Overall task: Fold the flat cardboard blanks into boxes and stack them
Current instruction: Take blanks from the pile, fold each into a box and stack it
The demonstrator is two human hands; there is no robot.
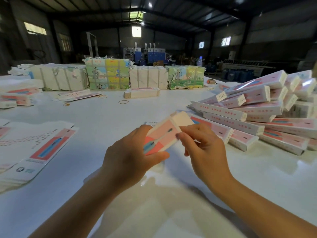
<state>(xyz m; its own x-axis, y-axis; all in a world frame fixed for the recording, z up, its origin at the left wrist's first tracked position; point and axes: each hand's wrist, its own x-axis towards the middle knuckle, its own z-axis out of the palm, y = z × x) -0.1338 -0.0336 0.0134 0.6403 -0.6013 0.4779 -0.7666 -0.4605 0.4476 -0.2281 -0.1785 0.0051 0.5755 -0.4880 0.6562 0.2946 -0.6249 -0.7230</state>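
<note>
both hands met over the white table [103, 117] around one pink toothbrush carton [163, 134], held just above the tabletop near the middle of the view. the left hand [130, 155] cupped the carton's near end, thumb curled across the printed face by the blue toothbrush handle and fingers wrapped behind the far side. the right hand [204, 152] pinched the carton's right edge between thumb and forefinger, the other fingers loosely bent below. the carton's far end pointed away from the person, with a plain white end flap [181, 119] standing open; motion blur made it hard to tell whether that flap was partly tucked.

to the right lay a heap of folded cartons [257, 117], pink and white, piled slantwise on one another. on the left edge of the table sat a stack of flat blanks [34, 152] printed with the same toothbrush picture, well apart from the hands. farther back were a small banded bundle of blanks [142, 92], loose rubber bands [123, 102], and a row of wrapped paper bales [108, 74], some plain, some green and yellow. a plastic water bottle [199, 61] stood behind the bales, at the table's far side.
</note>
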